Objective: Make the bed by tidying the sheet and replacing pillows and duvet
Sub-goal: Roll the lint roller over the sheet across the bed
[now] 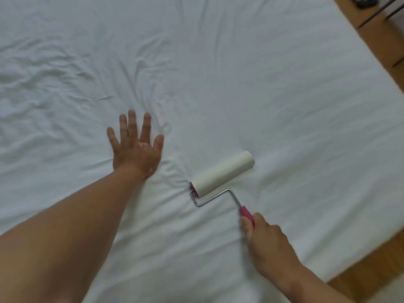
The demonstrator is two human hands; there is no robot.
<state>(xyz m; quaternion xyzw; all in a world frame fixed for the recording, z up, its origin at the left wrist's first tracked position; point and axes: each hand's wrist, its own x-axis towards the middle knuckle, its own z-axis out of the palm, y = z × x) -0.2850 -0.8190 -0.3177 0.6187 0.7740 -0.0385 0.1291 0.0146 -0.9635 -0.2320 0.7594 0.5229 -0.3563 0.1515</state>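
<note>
A white fitted sheet (273, 84) covers the mattress and fills most of the view, smooth toward the right edge and creased with many small wrinkles on the left and around the centre. The left hand (136, 149) lies flat on the sheet, palm down, all 5 fingers straight and spread, holding nothing. Just to its right a lint roller (223, 173) rests on the sheet, its white sticky drum lying at a slant, joined by a bent metal wire to a pink handle. The right hand (265, 239) grips that handle, fingers curled round it. Wooden flooring (380, 42) shows beyond the bed's right side.
</note>
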